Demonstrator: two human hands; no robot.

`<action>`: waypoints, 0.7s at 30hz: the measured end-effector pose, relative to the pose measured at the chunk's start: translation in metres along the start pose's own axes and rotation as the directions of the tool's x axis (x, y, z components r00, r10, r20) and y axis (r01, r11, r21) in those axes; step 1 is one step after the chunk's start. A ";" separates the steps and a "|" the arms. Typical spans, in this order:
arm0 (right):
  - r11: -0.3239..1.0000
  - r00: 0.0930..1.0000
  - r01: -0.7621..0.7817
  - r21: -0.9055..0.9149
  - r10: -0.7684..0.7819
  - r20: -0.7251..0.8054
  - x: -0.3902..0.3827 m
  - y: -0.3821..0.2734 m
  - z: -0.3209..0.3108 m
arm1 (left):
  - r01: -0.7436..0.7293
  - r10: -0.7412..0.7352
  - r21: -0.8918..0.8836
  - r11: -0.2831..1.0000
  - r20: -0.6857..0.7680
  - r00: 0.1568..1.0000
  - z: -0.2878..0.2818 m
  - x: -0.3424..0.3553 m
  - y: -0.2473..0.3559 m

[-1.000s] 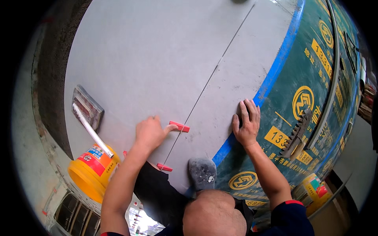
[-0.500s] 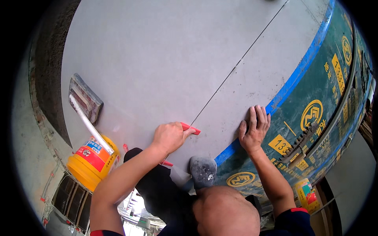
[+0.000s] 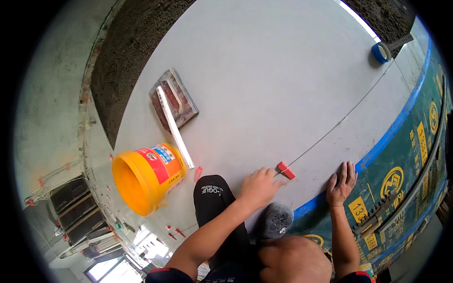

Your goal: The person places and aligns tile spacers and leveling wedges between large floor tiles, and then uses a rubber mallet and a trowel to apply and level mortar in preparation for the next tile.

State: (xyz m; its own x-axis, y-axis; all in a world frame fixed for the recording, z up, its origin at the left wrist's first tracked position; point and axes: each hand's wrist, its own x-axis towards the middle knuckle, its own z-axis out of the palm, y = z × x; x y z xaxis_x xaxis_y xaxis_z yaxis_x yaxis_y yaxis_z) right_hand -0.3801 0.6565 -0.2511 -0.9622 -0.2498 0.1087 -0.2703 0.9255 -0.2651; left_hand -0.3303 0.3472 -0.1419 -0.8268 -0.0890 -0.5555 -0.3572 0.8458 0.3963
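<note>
My left hand (image 3: 260,188) is low over the pale grey tile floor (image 3: 245,94), beside a red levelling wedge (image 3: 286,170) that lies across a thin dark tile joint. Its thumb and forefinger are apart, right at the wedge's near side; I see nothing gripped between them. My right hand (image 3: 341,185) lies flat with fingers stretched, at the edge of the blue tape (image 3: 315,203) where tile meets green floor covering (image 3: 394,181). My bent knee and a grey speckled clog (image 3: 277,220) are between my arms.
To the left, a yellow bucket (image 3: 137,181) lies tipped near a float with a handle (image 3: 181,101), a pale straight strip (image 3: 173,125) across it. At far right are a blue tape roll (image 3: 381,53) and bare dark mortar (image 3: 384,21). A toothed dark tool (image 3: 376,216) rests on the covering.
My view has swung, so things shift in the picture. My left hand was closed on the red wedge; its fingers now are apart beside it. My right hand still lies flat by the tape.
</note>
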 end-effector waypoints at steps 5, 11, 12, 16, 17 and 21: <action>0.996 0.983 0.077 0.045 -0.083 0.164 0.003 -0.026 0.010 | 0.082 -0.210 -0.340 0.937 -0.360 0.909 -0.045 -0.098 -0.093; 0.867 0.757 0.418 0.271 -0.498 0.423 0.068 -0.092 0.003 | 0.260 -0.339 -0.243 0.935 -0.388 0.857 -0.021 -0.134 -0.218; 0.870 0.757 0.421 0.257 -0.493 0.430 0.064 -0.086 0.003 | 0.272 -0.337 -0.213 0.938 -0.391 0.856 -0.015 -0.130 -0.223; 0.919 0.798 0.364 0.153 -0.392 0.458 0.042 -0.075 -0.001 | 0.311 -0.296 -0.034 0.950 -0.419 0.858 -0.002 -0.109 -0.239; 0.922 0.807 0.374 0.099 -0.376 0.457 0.045 -0.078 0.000 | 0.291 -0.242 0.041 0.956 -0.452 0.859 0.005 -0.104 -0.246; 0.951 0.881 0.288 0.110 -0.308 0.359 0.083 -0.094 0.018 | 0.270 -0.325 -0.197 0.943 -0.359 0.875 0.038 -0.081 -0.300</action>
State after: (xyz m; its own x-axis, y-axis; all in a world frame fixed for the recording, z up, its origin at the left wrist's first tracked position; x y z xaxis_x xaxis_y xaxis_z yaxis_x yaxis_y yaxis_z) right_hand -0.4354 0.5439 -0.2344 -0.7770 -0.6073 -0.1661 -0.5377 0.7773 -0.3267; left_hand -0.1399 0.1211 -0.2438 -0.7631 -0.5418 -0.3524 -0.6453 0.6698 0.3674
